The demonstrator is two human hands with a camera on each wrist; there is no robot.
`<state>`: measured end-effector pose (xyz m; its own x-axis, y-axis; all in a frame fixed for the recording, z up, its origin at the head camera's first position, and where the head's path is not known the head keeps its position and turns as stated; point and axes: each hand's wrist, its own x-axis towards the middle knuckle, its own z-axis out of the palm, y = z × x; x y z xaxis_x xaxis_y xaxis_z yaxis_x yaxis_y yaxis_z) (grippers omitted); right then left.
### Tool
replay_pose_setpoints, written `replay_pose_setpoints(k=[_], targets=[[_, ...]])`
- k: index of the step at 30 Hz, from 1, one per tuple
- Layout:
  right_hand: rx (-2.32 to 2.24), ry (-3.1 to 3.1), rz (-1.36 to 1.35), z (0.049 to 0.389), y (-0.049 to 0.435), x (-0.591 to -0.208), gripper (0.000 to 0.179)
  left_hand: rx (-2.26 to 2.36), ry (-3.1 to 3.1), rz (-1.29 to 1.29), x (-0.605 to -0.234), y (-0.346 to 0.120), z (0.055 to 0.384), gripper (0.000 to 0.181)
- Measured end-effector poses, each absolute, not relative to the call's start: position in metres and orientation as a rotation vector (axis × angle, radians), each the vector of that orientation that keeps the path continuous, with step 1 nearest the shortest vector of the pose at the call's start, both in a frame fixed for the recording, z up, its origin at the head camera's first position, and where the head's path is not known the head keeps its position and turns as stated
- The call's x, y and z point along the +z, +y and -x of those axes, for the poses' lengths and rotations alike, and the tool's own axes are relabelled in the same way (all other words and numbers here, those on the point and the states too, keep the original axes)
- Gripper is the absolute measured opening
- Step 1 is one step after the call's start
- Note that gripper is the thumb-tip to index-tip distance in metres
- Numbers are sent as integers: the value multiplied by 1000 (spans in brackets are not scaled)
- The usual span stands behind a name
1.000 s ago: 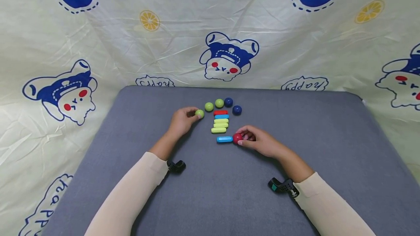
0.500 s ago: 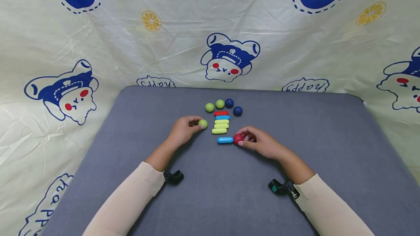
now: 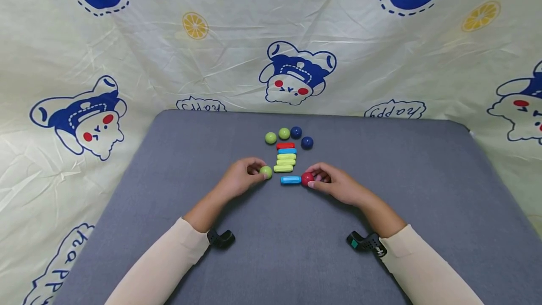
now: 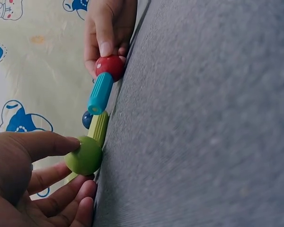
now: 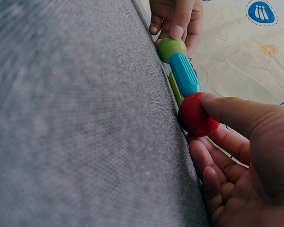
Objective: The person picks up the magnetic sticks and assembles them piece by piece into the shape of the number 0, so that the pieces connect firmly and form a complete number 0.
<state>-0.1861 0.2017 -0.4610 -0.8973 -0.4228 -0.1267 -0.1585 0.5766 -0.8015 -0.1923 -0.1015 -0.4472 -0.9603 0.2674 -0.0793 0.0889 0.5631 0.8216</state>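
My left hand (image 3: 242,176) pinches a green ball (image 3: 266,172) between thumb and fingers, just left of a blue stick (image 3: 290,180). On the stick's right end sits a red ball (image 3: 307,179), which my right hand (image 3: 337,183) grips by thumb and fingers. A gap shows between the green ball and the stick's bare left end in the head view. In the left wrist view the green ball (image 4: 84,156) is close, with the ribbed blue stick (image 4: 100,93) and red ball (image 4: 109,68) beyond. The right wrist view shows the red ball (image 5: 198,114) under my right thumb.
Just behind the blue stick lie several short sticks in a column: yellow-green sticks (image 3: 283,169), another blue stick (image 3: 287,151) and a red stick (image 3: 285,146). Two green balls (image 3: 284,133) and two dark blue balls (image 3: 296,132) sit behind them on the grey table (image 3: 381,168).
My left hand has brought the green ball toward me and slightly right, from beside the back balls to near the blue stick's left end. The right hand has stayed on the red ball.
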Motion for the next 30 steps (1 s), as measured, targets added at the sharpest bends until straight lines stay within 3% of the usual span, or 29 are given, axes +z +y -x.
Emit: replay_pose_setpoints(k=[30], targets=[[-1245, 2502, 511, 186, 203, -462, 36, 1356, 2499, -393, -451, -90, 180, 28]])
